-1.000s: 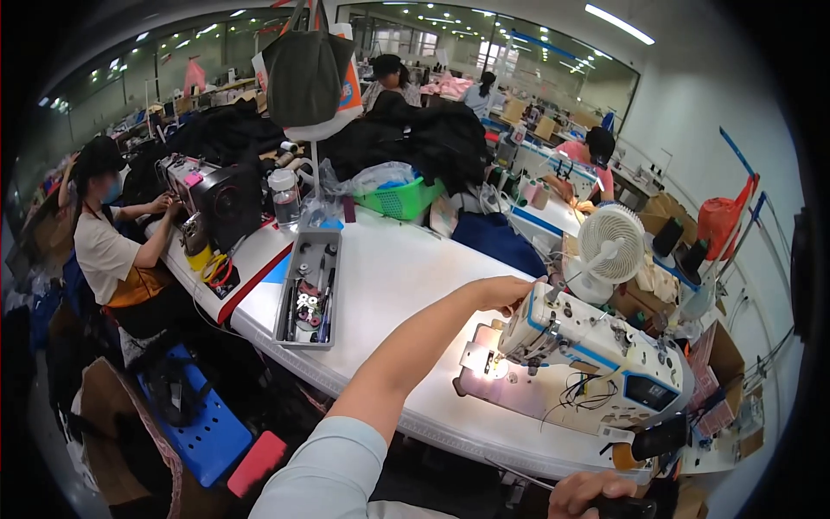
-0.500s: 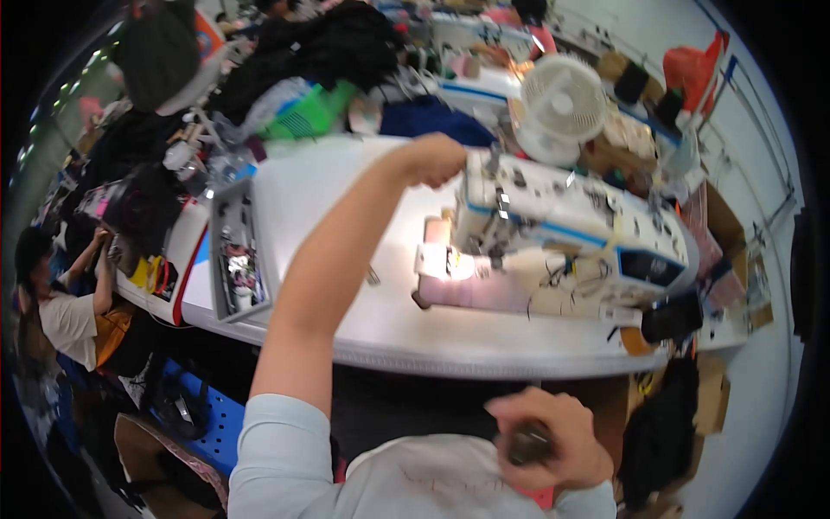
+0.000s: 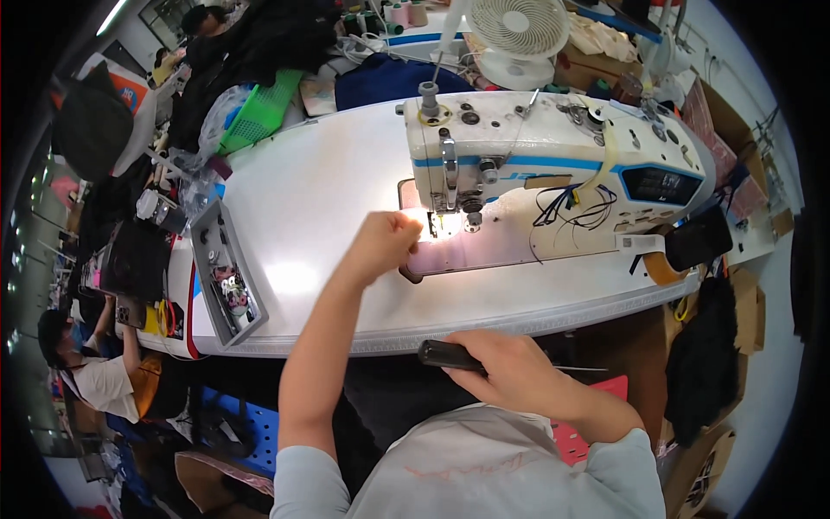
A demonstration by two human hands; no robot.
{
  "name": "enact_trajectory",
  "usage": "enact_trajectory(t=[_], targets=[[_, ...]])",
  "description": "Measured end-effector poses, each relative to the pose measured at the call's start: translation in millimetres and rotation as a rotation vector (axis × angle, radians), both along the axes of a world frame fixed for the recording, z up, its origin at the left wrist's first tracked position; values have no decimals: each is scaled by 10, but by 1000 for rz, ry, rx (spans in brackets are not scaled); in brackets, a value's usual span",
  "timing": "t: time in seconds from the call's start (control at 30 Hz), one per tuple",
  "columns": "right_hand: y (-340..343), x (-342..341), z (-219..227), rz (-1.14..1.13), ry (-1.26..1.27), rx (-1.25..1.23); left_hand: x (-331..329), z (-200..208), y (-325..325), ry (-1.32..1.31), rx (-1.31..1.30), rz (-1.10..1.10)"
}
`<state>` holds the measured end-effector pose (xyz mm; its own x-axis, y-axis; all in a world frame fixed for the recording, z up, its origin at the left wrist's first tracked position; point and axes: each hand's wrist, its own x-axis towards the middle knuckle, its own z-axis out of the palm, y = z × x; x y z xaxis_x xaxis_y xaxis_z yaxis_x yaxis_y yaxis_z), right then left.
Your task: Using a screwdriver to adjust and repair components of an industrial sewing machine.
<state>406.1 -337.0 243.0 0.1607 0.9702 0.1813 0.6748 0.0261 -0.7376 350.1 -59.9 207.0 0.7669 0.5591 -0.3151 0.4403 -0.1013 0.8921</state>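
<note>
Two hands; left (image 3: 385,246) by sewing machine (image 3: 553,138); right (image 3: 510,368) gripping dark-handled tool (image 3: 448,355)

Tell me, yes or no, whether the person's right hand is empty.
No: the right hand is closed around a dark-handled tool.

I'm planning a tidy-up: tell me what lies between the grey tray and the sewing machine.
The head view shows white tabletop between the grey tray and the sewing machine, with the left forearm and left hand over it.
</note>
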Motion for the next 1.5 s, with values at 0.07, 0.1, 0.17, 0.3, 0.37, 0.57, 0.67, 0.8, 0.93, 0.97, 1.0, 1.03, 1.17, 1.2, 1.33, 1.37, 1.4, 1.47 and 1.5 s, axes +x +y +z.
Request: enact_trajectory(t=[0.07, 0.1, 0.17, 0.3, 0.37, 0.57, 0.67, 0.8, 0.93, 0.97, 1.0, 1.03, 1.17, 1.2, 1.33, 1.37, 1.4, 1.47, 1.5], targets=[[-28, -12, -87, -4, 38, -17, 83, -34, -196, -2, -62, 36], [-34, -21, -122, 0, 64, -37, 117, -41, -231, 10, -50, 35], [-62, -26, -199, -3, 84, -9, 180, -94, -265, -10, 32, -6], [-96, 6, -291, -29, 155, 43, 257, -78, -325, 88, 166, 17], [-95, 27, -368, -34, 166, 64, 280, -143, -296, 90, 192, 23], [-131, 105, -513, -34, 253, 83, 366, -42, -388, 127, 111, 127], [-178, 190, -519, -34, 281, 76, 374, -31, -382, 156, -11, 191], [-207, 254, -555, -62, 278, 99, 332, -16, -307, 167, -169, 227], [-210, 287, -566, -91, 284, 86, 316, 29, -299, 171, -290, 258], [-208, 291, -577, -97, 283, 89, 295, 14, -292, 172, -292, 265], [-205, 289, -586, -100, 282, 93, 259, -8, -283, 167, -304, 266], [-206, 291, -583, -91, 283, 89, 223, -30, -273, 162, -317, 266], [-201, 297, -557, -105, 313, 97, 124, -80, -239, 156, -322, 215], [-190, 311, -553, -125, 299, 109, 144, -42, -276, 191, -256, 194], [-189, 380, -465, -114, 297, 99, 79, 5, -237, 255, -141, 150], [-208, 390, -458, -139, 309, 53, 42, 11, -234, 250, -139, 171], [-221, 399, -447, -167, 317, 10, 27, 37, -245, 225, -168, 149], [-235, 414, -430, -161, 323, 21, -8, 96, -280, 200, -194, 153], [-252, 429, -437, -180, 341, 22, -33, 108, -290, 195, -196, 167]])
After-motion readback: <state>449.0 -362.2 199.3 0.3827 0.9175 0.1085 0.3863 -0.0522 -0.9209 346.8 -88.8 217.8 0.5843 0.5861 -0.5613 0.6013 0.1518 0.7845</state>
